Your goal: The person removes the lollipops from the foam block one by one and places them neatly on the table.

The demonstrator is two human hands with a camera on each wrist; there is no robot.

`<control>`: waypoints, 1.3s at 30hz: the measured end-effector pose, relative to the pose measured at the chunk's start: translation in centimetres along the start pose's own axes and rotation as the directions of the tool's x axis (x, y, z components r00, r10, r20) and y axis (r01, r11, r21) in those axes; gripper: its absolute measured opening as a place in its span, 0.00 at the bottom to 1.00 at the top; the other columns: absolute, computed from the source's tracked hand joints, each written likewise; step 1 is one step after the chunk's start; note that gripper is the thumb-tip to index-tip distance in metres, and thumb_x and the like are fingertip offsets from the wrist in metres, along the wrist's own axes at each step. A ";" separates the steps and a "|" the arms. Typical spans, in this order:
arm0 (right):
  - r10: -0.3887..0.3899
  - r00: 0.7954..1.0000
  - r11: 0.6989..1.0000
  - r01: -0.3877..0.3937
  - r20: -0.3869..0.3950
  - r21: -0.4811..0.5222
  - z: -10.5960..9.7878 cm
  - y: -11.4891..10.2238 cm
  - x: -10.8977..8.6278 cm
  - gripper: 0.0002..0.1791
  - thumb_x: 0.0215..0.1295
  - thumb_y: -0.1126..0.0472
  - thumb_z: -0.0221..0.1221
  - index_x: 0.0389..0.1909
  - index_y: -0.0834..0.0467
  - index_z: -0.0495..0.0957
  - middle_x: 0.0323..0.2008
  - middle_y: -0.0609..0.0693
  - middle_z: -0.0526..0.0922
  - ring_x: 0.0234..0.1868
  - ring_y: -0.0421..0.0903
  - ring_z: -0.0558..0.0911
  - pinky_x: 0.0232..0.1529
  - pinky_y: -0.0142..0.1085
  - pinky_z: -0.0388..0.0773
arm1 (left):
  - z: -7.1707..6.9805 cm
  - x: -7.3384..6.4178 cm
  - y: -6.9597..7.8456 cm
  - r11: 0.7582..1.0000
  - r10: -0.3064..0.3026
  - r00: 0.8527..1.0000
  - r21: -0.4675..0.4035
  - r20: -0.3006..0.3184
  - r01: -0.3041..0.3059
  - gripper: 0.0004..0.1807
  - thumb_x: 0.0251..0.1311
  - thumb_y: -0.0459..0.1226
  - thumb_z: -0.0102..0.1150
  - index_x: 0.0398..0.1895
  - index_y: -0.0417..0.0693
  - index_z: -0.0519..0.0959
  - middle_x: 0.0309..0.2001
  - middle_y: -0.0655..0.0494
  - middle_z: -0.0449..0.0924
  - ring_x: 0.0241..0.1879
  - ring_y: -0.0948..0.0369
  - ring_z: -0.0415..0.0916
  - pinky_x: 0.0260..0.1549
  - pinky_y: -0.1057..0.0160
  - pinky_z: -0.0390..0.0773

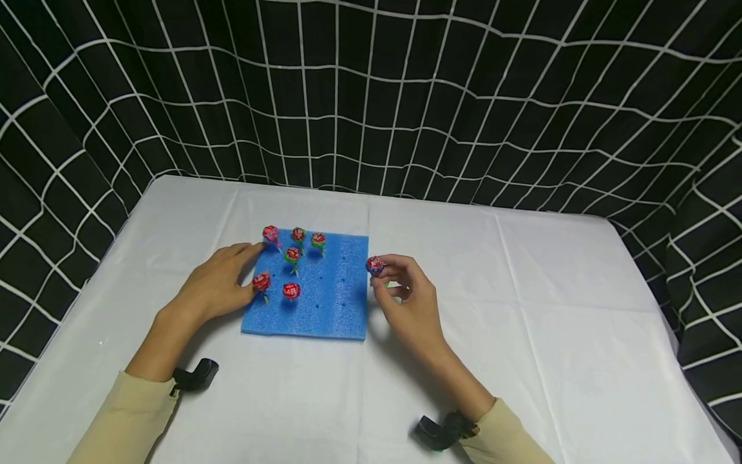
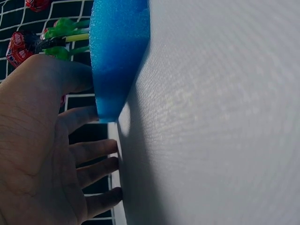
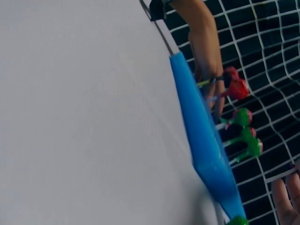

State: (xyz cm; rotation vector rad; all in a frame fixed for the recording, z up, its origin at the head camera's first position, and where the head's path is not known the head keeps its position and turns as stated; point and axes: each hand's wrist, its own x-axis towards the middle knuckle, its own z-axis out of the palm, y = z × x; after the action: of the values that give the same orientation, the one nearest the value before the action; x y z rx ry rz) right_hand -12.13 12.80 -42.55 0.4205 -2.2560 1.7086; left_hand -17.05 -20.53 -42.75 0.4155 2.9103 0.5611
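Note:
A blue foam board lies on the table with several wrapped lollipops standing in it, such as a red one near the front and a green-wrapped one at the back. My left hand rests at the board's left edge, fingers spread and thumb beside a red lollipop. Thumb and index finger meet the foam in the left wrist view. Just off the board's right edge, my right hand pinches a red and purple lollipop by its upper part. Its white stick shows in the right wrist view.
Small holes dot the board's right half. A bit of green shows behind the right hand's fingers. White cloth covers the table, and a black curtain with white grid lines hangs behind. Black wrist mounts sit on both forearms.

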 end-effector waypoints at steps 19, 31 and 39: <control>0.151 0.984 0.972 -0.165 -0.096 -0.167 -4.8 2.2 0.1 0.23 0.65 0.74 0.65 0.60 0.60 0.79 0.41 0.59 0.88 0.38 0.35 0.84 0.36 0.24 0.84 | 0.1 -0.1 0.1 1.000 -0.007 1.000 0.012 -0.002 0.007 0.41 0.64 0.41 0.56 0.82 0.44 0.62 0.80 0.37 0.64 0.79 0.35 0.60 0.73 0.28 0.66; 0.218 0.970 0.926 -0.240 -0.107 -0.291 -6.6 3.4 0.0 0.20 0.64 0.73 0.65 0.57 0.62 0.80 0.38 0.60 0.89 0.33 0.33 0.82 0.34 0.20 0.80 | 0.0 -0.1 0.2 1.000 -0.003 1.000 0.012 -0.004 0.003 0.41 0.64 0.41 0.56 0.82 0.44 0.62 0.79 0.37 0.64 0.79 0.35 0.60 0.73 0.28 0.65; 0.240 0.970 0.901 -0.242 -0.051 -0.360 -7.2 4.0 -0.1 0.20 0.64 0.72 0.66 0.57 0.62 0.81 0.36 0.59 0.90 0.31 0.34 0.82 0.37 0.20 0.79 | 0.0 -0.1 0.2 1.000 -0.001 1.000 0.012 0.000 0.001 0.41 0.64 0.41 0.56 0.82 0.45 0.63 0.79 0.37 0.64 0.79 0.35 0.60 0.72 0.28 0.66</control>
State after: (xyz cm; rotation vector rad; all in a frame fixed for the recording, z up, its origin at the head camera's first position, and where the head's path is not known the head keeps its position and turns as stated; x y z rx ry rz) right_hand -13.23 20.73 -44.23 0.0534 -2.6370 1.3354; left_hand -16.91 -20.39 -42.65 0.4152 2.9150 0.5443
